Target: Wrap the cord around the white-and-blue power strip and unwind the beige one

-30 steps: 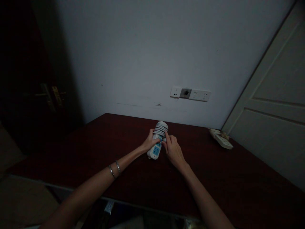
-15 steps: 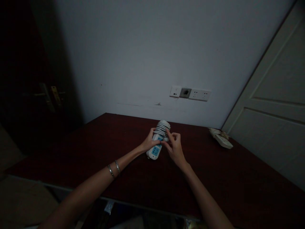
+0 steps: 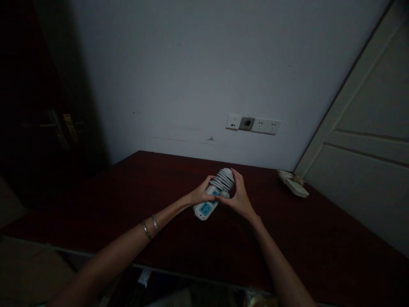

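Near the centre of the frame, a person's left hand point(image 3: 200, 194) grasps a white power strip point(image 3: 204, 209) with blue socket panels, its thumb laid across the top face and its fingers curled round the upper-left side. The strip slants from lower left to upper right, with a pale coiled cord point(image 3: 221, 181) wrapped around its upper end. The right hand point(image 3: 241, 198) is spread in a wide curve around the coil's right side, fingers along that edge and thumb reaching in beside the left thumb; how firmly it presses cannot be told. A second power strip point(image 3: 298, 188), bundled with its cord, lies well apart at the right of the frame, near a pale panelled door point(image 3: 367, 145). Behind, a grey wall point(image 3: 179, 76) rises from the back edge of the dark red table point(image 3: 128, 204), with a row of wall sockets point(image 3: 265, 126) above and to the right of the hands. The tabletop stretches broadly to both sides; its front edge crosses the lower frame beneath the forearms, and shapes below it are too dark to make out.
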Available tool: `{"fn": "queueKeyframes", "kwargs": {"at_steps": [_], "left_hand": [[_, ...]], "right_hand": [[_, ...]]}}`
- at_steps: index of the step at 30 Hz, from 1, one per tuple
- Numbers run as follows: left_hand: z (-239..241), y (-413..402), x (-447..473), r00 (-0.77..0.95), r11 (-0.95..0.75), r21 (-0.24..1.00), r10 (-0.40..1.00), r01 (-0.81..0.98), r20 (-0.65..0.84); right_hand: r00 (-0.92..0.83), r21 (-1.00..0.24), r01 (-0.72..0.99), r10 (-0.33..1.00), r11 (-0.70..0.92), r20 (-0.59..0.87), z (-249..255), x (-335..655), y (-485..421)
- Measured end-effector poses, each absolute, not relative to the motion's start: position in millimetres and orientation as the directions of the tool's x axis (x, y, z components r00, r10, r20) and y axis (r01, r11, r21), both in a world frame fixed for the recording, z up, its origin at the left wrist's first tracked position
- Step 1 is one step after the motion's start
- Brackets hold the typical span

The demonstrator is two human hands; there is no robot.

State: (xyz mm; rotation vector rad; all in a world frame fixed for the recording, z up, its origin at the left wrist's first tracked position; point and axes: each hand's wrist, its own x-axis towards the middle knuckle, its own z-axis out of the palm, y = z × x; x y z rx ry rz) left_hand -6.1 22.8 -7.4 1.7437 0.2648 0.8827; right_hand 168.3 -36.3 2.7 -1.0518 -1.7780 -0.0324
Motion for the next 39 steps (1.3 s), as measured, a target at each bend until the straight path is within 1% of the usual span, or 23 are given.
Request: {"fn": "queueKeyframes", "kwargs": {"at_steps": [5,9,14,17,20,22,27,33,39], "left_hand": [[-5.3,19.1,-4.9,0.69,-0.319,0.919,0.611,-0.234,0.388],[0.1,15.4,-4.4,0.677,-0.267,0.944,0.659,-0.196,0.327],[-4.6,14.8,0.1,0.658,-0.106,0.956,0.703,-0.275,0.268],[-10.7,14.5,3.3,0.653,0.003,0.956,0.731,-0.293,0.198],[-14.6,14.1,4.7,0.68,0.101,0.948,0.719,-0.302,0.14],[-15.4,14.3,4.7,0.691,0.136,0.94,0.712,-0.311,0.125],[-15.2,15.8,4.4,0.67,0.152,0.934,0.734,-0.323,0.113],[-18.1,16.9,4.7,0.691,0.123,0.945,0.712,-0.302,0.128],[-18.9,14.7,4.1,0.689,0.076,0.962,0.713,-0.263,0.131]], "right_hand": [[-0.031,-0.469,0.646,0.635,0.603,0.772,6.7,164.9,-39.2],[0.01,-0.487,0.65,0.635,0.583,0.773,7.4,163.2,-39.5],[0.027,-0.508,0.638,0.643,0.579,0.766,2.4,164.4,-34.8],[0.015,-0.53,0.626,0.671,0.572,0.741,-1.4,166.3,-31.2],[0.003,-0.55,0.61,0.692,0.57,0.721,-4.3,167.7,-28.5],[0.001,-0.566,0.597,0.705,0.568,0.709,-5.5,168.0,-27.3],[-0.014,-0.579,0.577,0.716,0.576,0.698,-7.1,167.5,-25.8],[-0.004,-0.53,0.642,0.694,0.554,0.72,-6.7,166.5,-27.7],[-0.027,-0.457,0.683,0.645,0.57,0.764,-5.7,165.0,-29.3]]}}
